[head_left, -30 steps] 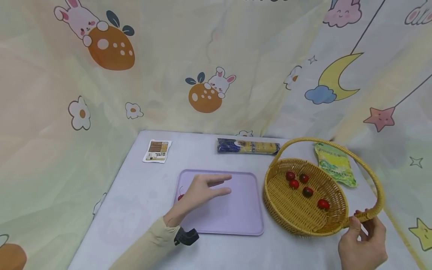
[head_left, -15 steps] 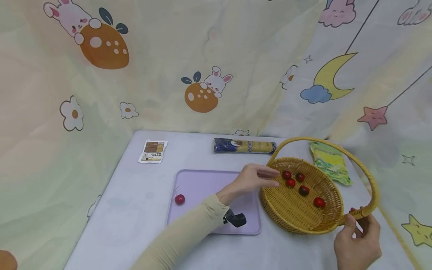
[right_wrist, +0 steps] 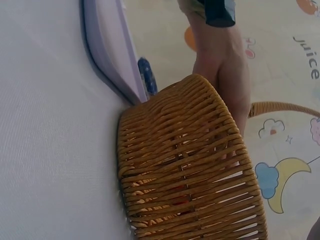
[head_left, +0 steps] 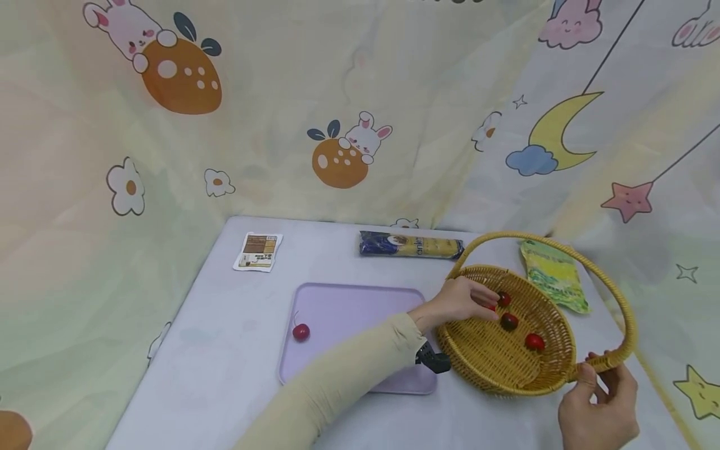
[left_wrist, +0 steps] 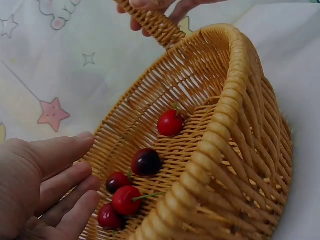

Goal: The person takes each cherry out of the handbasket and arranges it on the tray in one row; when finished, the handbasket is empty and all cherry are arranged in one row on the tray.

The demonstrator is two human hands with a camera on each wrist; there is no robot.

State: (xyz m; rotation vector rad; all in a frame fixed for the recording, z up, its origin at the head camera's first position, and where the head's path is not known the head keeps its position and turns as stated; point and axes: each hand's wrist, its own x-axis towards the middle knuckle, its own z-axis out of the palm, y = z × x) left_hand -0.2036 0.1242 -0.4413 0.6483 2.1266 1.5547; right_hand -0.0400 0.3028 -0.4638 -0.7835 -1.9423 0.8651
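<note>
Nearest, at the right, the person's right hand [head_left: 599, 409] grips the foot of the handle of a wicker basket [head_left: 486, 356], which stands on a white table [head_left: 225, 350]; close up, its surface looks finely textured. Past a cream sleeve [head_left: 343, 375], the left hand [head_left: 458, 301] reaches over the basket's left rim, thumb and fingers extended and apart, holding nothing. Five red and dark cherries [head_left: 534, 342] lie inside the basket. Just left of it sits a shallow lilac tray [head_left: 360, 306] bearing one stemmed cherry [head_left: 300, 332] near its left side. Farther back lie a green-and-yellow bag [head_left: 557, 275], a long blue-and-yellow packet [head_left: 413, 244] and, toward the left corner, a small white sachet [head_left: 257, 252]. Behind the table hangs a pale, creased cloth [head_left: 270, 125] printed with rabbits, oranges, flowers, a moon and stars.
</note>
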